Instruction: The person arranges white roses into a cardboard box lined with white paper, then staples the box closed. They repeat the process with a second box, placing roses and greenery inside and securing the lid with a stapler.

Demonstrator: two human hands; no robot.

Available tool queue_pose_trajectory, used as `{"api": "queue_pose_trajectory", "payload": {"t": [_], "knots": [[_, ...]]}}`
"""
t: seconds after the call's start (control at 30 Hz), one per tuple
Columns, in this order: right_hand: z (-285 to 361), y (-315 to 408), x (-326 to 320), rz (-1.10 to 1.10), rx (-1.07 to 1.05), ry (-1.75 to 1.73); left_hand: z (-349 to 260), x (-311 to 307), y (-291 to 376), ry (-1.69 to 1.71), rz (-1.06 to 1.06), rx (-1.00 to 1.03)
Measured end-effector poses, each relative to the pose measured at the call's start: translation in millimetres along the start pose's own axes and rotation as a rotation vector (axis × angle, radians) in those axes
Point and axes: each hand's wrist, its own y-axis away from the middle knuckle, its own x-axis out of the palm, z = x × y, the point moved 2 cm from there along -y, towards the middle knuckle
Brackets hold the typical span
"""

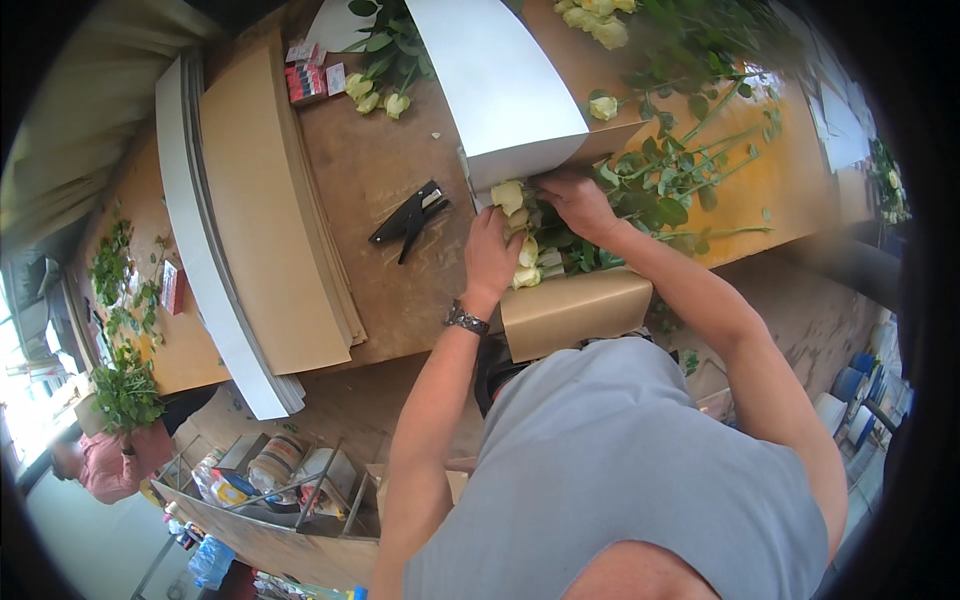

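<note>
Cream roses (527, 251) lie in a row on a sheet of wrapping paper, white on one face and brown on the other, at the table's near edge. My left hand (491, 255) curls its fingers and thumb around the row's left side, touching the blooms. At the top rose (508, 196), my right hand (574, 202) reaches in among leaves under the raised white flap (510, 82); its fingertips are partly hidden. The brown flap (577, 311) hangs toward my body. Left of my hands lies a black plier stapler (409, 214).
Stacked brown cardboard sheets (251, 202) and white sheets (217, 247) overhang the table edge at left. Red-and-white small boxes (306, 79) sit near more roses (375, 97). Loose rose stems (712, 157) spread rightward. A person in a pink top (116, 461) holds greenery at far left.
</note>
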Motion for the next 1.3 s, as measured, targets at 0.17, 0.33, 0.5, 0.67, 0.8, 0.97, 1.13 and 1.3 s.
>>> {"api": "queue_pose_trajectory", "payload": {"t": [0.17,0.33,0.5,0.67,0.8,0.97,1.13,1.3], "knots": [[-8,5,9,0.011,0.033,0.146,-4,-1,2,0.062,-0.009,0.034],[-15,4,14,0.029,-0.063,0.289,-12,-4,1,0.03,0.009,0.025],[-16,6,16,-0.191,-0.245,0.269,-30,-14,2,-0.238,-0.01,0.099],[-14,5,12,0.022,-0.133,0.211,-35,-7,-9,-0.46,0.237,0.329],[-11,13,-19,-0.02,-0.111,0.098,-28,-4,-12,-0.456,0.327,0.323],[-51,30,-91,-0.219,-0.03,0.295,-26,-2,-9,-0.439,0.308,0.344],[-100,34,-130,0.014,0.046,0.732,-28,0,-11,-0.454,0.335,0.36],[-108,32,-148,0.101,0.012,0.735,-29,-2,-11,-0.43,0.345,0.341]]}}
